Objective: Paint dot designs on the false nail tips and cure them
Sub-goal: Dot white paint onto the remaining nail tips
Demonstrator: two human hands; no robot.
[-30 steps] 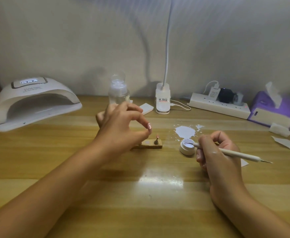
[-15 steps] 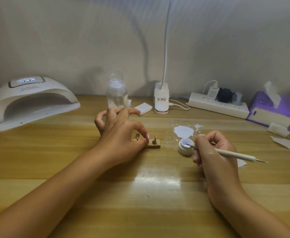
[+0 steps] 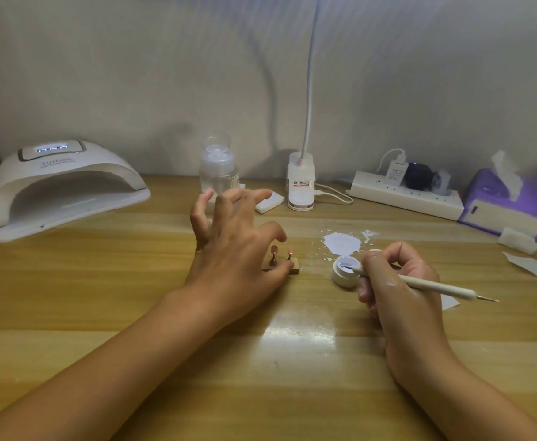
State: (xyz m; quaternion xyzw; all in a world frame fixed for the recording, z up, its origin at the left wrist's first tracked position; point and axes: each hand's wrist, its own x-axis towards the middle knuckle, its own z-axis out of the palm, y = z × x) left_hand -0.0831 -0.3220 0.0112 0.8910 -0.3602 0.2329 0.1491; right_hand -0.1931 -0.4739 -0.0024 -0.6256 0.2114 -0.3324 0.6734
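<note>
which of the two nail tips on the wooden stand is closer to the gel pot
The right nail tip, bright pink, on the stand's end facing the white gel pot; the other nail tip sits beside the left hand.

The scene is dimly and softly lit from above. A bright glare patch is seen on the bench (image 3: 296, 337) between the forearms. Soft shadows are cast on the wall (image 3: 165, 74). The spread left-hand fingers (image 3: 203, 202) are motion-blurred. Edges are bowed by wide-angle distortion.

Open table (image 3: 85, 281) left of the stand (image 3: 294, 268); jar (image 3: 343, 275) close right, bottle (image 3: 218, 170) and lamp (image 3: 300, 183) behind.
</note>
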